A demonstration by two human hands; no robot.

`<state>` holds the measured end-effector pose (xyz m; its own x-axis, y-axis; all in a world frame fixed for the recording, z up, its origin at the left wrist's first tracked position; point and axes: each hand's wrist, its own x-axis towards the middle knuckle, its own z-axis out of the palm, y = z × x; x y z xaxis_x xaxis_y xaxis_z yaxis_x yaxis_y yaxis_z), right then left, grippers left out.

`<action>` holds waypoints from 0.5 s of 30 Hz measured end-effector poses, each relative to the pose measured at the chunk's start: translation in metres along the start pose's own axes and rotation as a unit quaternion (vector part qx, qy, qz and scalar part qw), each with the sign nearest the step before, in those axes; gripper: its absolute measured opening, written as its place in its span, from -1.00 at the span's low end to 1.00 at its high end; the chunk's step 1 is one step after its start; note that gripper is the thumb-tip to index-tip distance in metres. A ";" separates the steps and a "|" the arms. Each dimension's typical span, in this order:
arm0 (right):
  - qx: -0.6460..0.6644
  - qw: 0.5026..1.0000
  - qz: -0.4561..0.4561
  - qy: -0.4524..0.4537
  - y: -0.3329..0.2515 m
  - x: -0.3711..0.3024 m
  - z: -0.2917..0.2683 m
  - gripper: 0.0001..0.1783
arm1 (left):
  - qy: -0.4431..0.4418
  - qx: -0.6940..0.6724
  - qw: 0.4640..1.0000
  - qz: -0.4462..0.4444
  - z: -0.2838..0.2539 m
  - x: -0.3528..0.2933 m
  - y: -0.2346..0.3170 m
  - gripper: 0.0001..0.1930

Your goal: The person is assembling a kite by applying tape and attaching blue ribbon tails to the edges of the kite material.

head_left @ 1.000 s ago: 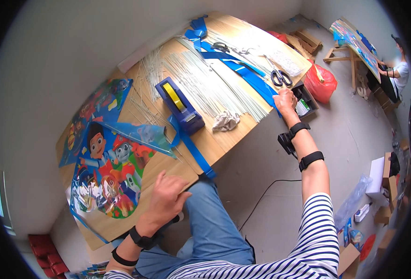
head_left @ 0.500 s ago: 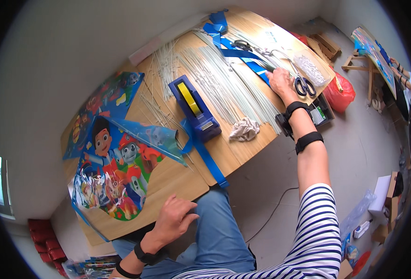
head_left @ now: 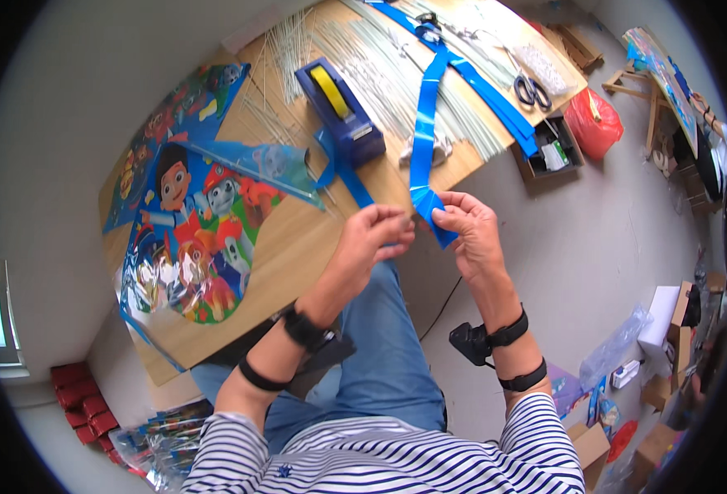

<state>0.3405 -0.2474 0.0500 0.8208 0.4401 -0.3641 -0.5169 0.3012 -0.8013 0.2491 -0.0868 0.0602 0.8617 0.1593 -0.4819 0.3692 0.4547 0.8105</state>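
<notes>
A long glossy blue ribbon strip (head_left: 426, 115) runs from the far side of the table down to my right hand (head_left: 475, 235), which pinches its folded lower end between thumb and fingers. My left hand (head_left: 359, 253) hovers just left of that end, fingers bent and apart with nothing visible in them; whether a fingertip touches the strip I cannot tell. A dark blue tape dispenser (head_left: 355, 136) with a yellow roll stands beyond my left hand. Left of it lies a printed cartoon plastic sheet (head_left: 195, 222) with blue edges, one flap folded over.
Thin pale rods (head_left: 380, 49) cover the far tabletop. Scissors (head_left: 532, 92) and a tray of small white pieces (head_left: 540, 67) sit at the right edge. Beside the table are an open black box (head_left: 554, 156) and a red plastic bag (head_left: 594, 123). Cardboard boxes (head_left: 676, 325) stand on the floor.
My right hand has come back from the far right of the table, drawing the blue strip toward me. My left hand has risen from near my lap toward it.
</notes>
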 end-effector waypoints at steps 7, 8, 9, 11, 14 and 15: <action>-0.050 0.999 0.000 0.018 0.029 -0.033 0.002 -0.75 | 0.039 -0.100 0.994 -0.028 0.008 0.029 -0.025 -0.72; -0.063 0.998 0.001 0.005 0.029 -0.037 0.003 -0.77 | 0.049 -0.063 0.997 0.007 0.009 0.029 -0.025 -0.71; -0.076 0.997 0.002 -0.008 0.029 -0.039 0.005 -0.79 | 0.059 -0.025 0.997 0.042 0.010 0.029 -0.023 -0.70; -0.089 0.996 0.005 -0.021 0.031 -0.040 0.008 -0.82 | 0.041 0.000 0.997 0.063 0.007 0.026 -0.018 -0.72; -0.101 0.994 -0.008 -0.030 0.027 -0.033 0.005 -0.87 | 0.015 0.100 0.987 0.121 0.011 0.027 -0.006 -0.75; -0.101 0.994 -0.021 -0.025 0.023 -0.028 0.002 -0.89 | 0.002 0.069 0.986 0.154 0.017 0.030 0.001 -0.76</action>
<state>0.3054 -0.2514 0.0429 0.8251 0.4739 -0.3076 -0.4183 0.1464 -0.8964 0.2813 -0.0963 0.0520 0.9391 0.2746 -0.2064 0.1339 0.2607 0.9561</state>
